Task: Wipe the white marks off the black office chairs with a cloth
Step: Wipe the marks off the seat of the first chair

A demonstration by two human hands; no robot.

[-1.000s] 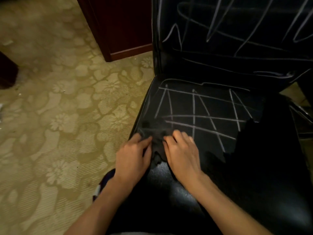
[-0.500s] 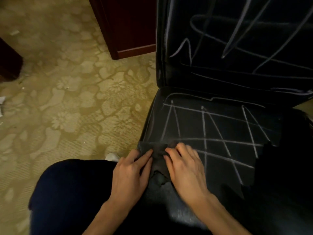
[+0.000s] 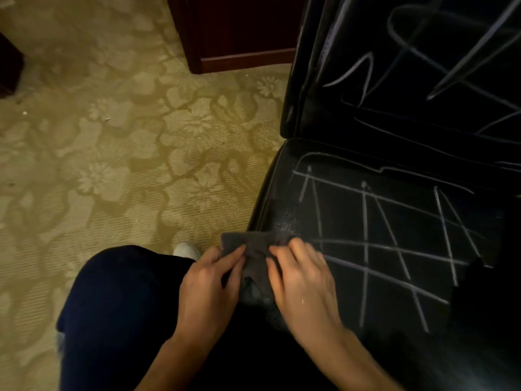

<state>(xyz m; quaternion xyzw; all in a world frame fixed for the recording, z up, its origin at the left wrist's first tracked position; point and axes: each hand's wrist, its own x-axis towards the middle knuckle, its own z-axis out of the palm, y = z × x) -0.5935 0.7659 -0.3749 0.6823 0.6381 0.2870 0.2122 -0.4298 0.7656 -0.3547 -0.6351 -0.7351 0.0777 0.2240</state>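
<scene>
A black office chair fills the right side; its seat (image 3: 394,221) carries a grid of white chalk lines (image 3: 365,249), and the backrest (image 3: 423,66) has long white scribbles. A dark grey cloth (image 3: 258,246) lies at the seat's front left corner. My left hand (image 3: 208,289) pinches the cloth's left part between thumb and fingers. My right hand (image 3: 304,286) holds its right part, fingers curled over it beside the chalk grid. The cloth's lower part is hidden between the hands.
Patterned beige carpet (image 3: 127,165) covers the floor to the left. A dark red wooden cabinet (image 3: 234,38) stands behind, next to the chair back. My knee in dark trousers (image 3: 121,306) and a white shoe tip (image 3: 186,251) are just left of the seat.
The view has shifted, so the chair sits further right and my knee has come into view. Both hands stay on the cloth at the seat's front left corner.
</scene>
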